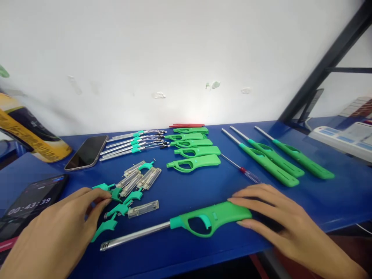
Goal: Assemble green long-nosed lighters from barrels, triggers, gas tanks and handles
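Blue table [203,193] is laid with parts in sorted rows. The green lighter [209,221] is steadied under the flat, spread right hand [279,221]; a trigger piece [115,193] is pinched by the left hand [58,228].

There is only one view, from a camera worn on the person's head. It looks forward and down over the flat blue worktop [203,188], toward the plain white wall [174,50] behind it. It stands near. The left hand [58,228] and the right hand [279,223] fill the lower corners, and the worktop's front edge crosses the bottom.
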The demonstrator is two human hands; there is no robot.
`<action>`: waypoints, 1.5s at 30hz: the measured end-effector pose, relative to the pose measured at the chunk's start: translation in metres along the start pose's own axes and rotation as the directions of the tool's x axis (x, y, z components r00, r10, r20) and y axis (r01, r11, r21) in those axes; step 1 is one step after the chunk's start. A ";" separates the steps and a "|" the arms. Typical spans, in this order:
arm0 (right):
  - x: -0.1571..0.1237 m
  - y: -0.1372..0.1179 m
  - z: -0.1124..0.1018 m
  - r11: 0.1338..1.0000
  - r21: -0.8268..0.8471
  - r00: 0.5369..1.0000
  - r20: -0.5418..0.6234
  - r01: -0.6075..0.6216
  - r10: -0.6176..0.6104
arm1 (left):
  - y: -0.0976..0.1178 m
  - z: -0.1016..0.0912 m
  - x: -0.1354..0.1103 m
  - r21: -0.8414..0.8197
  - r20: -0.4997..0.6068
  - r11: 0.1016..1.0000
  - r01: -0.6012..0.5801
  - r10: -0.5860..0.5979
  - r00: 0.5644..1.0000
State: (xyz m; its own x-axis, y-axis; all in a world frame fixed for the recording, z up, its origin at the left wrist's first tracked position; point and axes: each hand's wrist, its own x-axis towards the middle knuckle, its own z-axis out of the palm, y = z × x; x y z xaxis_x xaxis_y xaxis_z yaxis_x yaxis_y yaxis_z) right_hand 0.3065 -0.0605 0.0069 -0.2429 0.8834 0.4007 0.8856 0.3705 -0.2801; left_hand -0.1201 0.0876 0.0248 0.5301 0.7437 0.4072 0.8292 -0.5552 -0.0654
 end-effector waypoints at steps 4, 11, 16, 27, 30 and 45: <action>-0.003 0.003 0.002 0.999 0.038 1.000 -0.015 -0.024 0.024 | 0.010 -0.009 0.003 0.118 0.120 0.978 0.173 -0.187 0.975; -0.001 0.004 0.002 0.981 0.144 0.991 0.012 -0.133 0.133 | 0.018 -0.016 0.005 0.064 0.276 0.933 0.354 -0.357 0.892; 0.005 0.009 0.008 0.981 0.102 0.985 -0.033 -0.164 0.168 | 0.022 -0.021 0.006 0.047 0.298 0.926 0.374 -0.370 0.880; 0.009 0.004 0.010 0.998 -0.020 0.996 -0.070 -0.066 0.064 | 0.024 -0.023 -0.013 -0.121 0.141 0.950 0.289 -0.272 0.952; 0.010 0.005 0.011 0.997 -0.017 0.994 -0.086 -0.070 0.069 | 0.030 -0.024 -0.010 -0.197 0.092 0.951 0.238 -0.224 0.970; 0.004 0.007 0.015 0.990 0.012 0.988 -0.054 -0.143 0.144 | 0.044 -0.019 0.013 -0.271 0.035 0.958 0.092 -0.085 0.996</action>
State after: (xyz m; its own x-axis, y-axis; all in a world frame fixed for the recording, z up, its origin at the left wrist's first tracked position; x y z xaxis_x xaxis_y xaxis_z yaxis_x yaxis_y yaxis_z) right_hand 0.3055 -0.0495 -0.0068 -0.0913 0.9106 0.4031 0.9065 0.2436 -0.3448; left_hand -0.0806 0.0655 0.0444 0.4631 0.8009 0.3795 0.7949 -0.5647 0.2218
